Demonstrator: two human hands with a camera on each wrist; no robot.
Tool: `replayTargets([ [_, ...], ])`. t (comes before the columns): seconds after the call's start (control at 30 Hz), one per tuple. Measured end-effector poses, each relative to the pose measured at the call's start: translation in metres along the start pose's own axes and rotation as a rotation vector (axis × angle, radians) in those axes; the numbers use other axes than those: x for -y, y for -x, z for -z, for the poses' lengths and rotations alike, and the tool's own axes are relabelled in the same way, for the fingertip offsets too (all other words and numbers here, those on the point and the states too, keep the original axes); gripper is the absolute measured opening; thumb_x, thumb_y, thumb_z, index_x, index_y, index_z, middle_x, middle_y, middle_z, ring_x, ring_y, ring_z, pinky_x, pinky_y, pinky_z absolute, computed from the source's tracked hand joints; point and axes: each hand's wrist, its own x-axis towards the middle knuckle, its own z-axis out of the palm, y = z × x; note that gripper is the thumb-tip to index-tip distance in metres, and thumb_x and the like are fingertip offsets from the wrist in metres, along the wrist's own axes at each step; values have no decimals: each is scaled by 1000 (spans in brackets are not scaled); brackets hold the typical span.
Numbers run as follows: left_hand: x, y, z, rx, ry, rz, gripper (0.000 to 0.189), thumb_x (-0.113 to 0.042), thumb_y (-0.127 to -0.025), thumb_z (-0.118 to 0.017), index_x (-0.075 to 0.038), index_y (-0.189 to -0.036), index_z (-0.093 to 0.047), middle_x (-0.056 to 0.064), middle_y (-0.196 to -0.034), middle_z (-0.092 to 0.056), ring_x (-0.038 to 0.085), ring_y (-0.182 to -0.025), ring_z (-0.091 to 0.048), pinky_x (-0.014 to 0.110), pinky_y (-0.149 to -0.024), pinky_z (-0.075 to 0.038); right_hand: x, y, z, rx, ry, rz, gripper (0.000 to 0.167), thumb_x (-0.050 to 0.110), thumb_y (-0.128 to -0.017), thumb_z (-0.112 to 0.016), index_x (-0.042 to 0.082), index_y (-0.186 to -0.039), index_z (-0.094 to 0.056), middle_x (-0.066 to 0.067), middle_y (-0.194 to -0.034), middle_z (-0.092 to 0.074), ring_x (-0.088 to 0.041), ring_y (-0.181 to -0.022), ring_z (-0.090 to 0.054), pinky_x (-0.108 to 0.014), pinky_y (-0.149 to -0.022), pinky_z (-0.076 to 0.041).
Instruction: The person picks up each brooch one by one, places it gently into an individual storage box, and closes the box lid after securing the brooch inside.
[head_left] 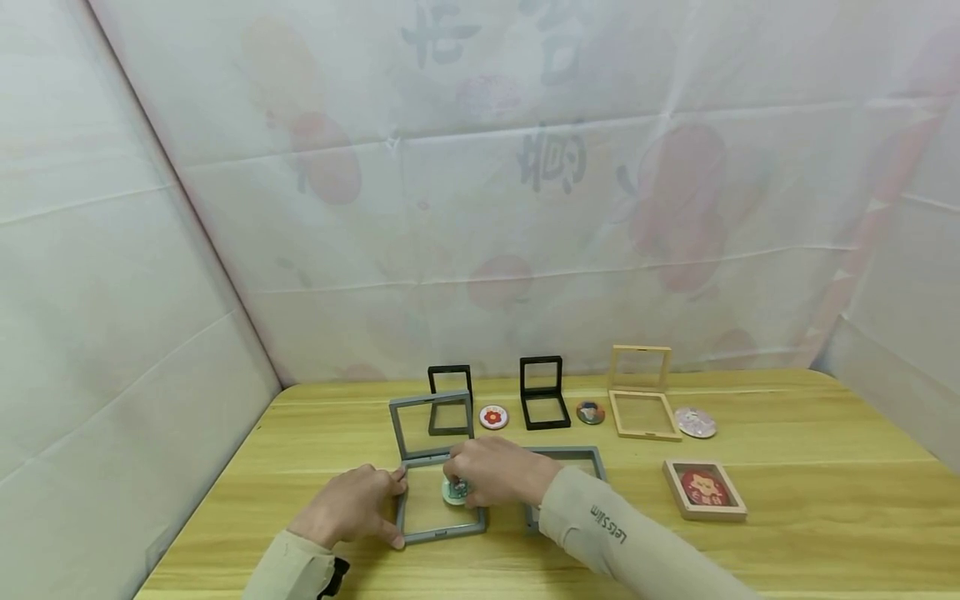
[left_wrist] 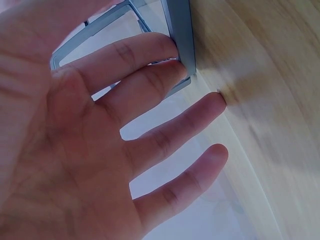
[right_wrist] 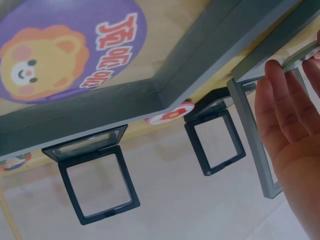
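Note:
A grey hinged display frame lies unfolded on the table, its lid standing up at the back. My left hand rests at its left side, thumb by the near corner and fingertips by the far one. In the left wrist view the index and middle fingers touch the frame's edge, while the other two extend apart from it. My right hand pinches a round green badge over the lower panel; the fingers partly hide it. Beneath my right forearm is a second grey frame, holding a purple lion badge.
At the back stand two open black frames and an open tan frame. Near them lie a red-flower badge, a dark badge and a pale pink badge. A closed tan frame with a red badge lies right.

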Motion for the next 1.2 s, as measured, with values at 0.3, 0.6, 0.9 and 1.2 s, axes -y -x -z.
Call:
replayTargets([
  [0.3,0,1,0,-4,4,-8,70,-31,-64,-95,6,-118,-71,23,-133,-61,43,-114,-63,52,-90,-53,3,-4,-2,-2,-29,2,23,20,-81,-88,16,-98,-74,9,-96,-63,1,-78,-53,-13,-69,-45],
  [0.6,0,0,0,-5,4,-11,69,-29,-64,-95,6,-118,-71,23,-133,-61,45,-115,-62,55,-93,-51,5,-8,-4,-5,-44,-1,24,21,-81,-88,14,-99,-74,8,-94,-64,1,-77,-54,-12,-68,-45],
  [0.9,0,1,0,-3,0,-10,69,-29,-64,-95,6,-118,-72,24,-133,-61,46,-114,-62,56,-93,-51,6,-9,-7,-18,-30,-14,28,24,-80,-88,11,-100,-75,8,-90,-64,3,-77,-55,-9,-68,-45],
  [1.2,-1,0,0,-2,-7,-17,69,-30,-64,-95,6,-118,-72,24,-133,-61,42,-112,-65,55,-92,-52,7,-10,-10,-56,-31,-12,30,26,-79,-88,11,-102,-75,6,-91,-65,1,-76,-58,-9,-68,-46],
])
